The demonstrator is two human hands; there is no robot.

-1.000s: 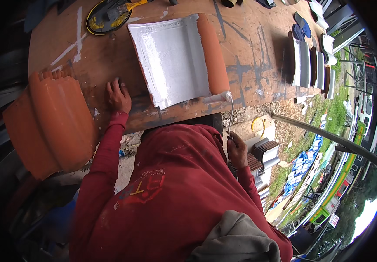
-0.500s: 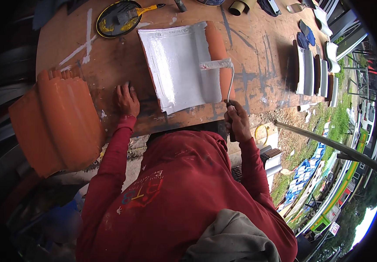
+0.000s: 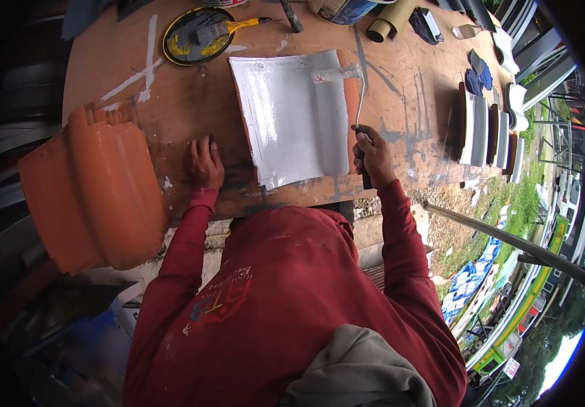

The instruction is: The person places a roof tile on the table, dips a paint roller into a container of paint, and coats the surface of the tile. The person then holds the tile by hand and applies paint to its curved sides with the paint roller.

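Observation:
A curved roof tile (image 3: 279, 129) lies on the wooden table (image 3: 190, 88) in front of me. Wet white paint covers most of it, and a narrow orange strip shows along its right edge. My right hand (image 3: 376, 157) is closed round the dark handle of a paint roller (image 3: 336, 74). The white-coated roller sleeve rests on the tile's far right part. My left hand (image 3: 206, 163) lies on the tabletop left of the tile, fingers stretched out, holding nothing. Unpainted orange tiles (image 3: 95, 197) are stacked further left, at the table's edge.
A black lid (image 3: 177, 51) with yellow paint carries a paintbrush (image 3: 228, 29) at the far left. A paint bucket (image 3: 340, 10) and a brown tube (image 3: 391, 24) stand and lie at the back. White-coated tiles (image 3: 472, 132) and blue cloth (image 3: 475, 74) occupy the right side.
The roller has moved away from me along the tile's right side, with my right hand following. White now covers more of the orange strip. My left hand stays on the table.

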